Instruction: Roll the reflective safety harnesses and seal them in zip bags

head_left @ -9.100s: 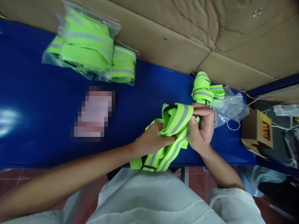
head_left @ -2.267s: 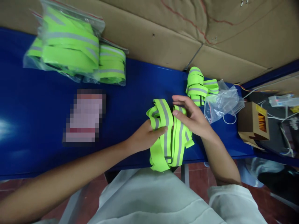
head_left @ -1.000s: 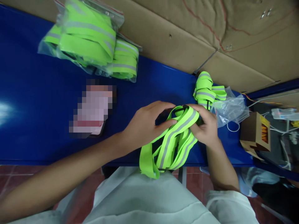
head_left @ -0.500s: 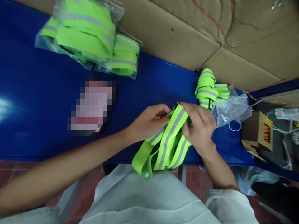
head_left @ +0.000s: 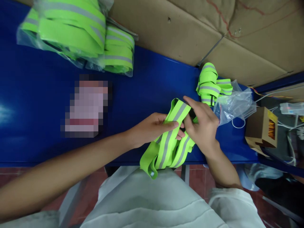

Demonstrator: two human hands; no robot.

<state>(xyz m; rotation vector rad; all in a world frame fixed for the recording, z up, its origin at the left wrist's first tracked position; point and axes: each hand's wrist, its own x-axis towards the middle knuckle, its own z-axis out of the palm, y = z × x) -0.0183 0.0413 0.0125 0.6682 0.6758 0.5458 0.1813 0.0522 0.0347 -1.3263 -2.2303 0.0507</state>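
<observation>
Left hand [head_left: 153, 128] clamped on green strap [head_left: 163, 150], thumb over front, fingertips [head_left: 181, 135] behind. Right hand [head_left: 201, 122] at strap's upper right, index extended, grip unclear. Left forearm [head_left: 78, 164] stretched out left of strap.

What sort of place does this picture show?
Probably a small workshop or workstation: a glossy blue tabletop, a held neon-green fabric strap with grey stripes, and transparent plastic bags of similar straps.

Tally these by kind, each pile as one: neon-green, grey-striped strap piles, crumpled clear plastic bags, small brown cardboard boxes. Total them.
Neon-green, grey-striped strap piles: 3 (held pile in the left hand, bagged pile, pile beside the crumpled bag)
Crumpled clear plastic bag: 1
Small brown cardboard box with a yellow label: 1
Total: 5
</observation>
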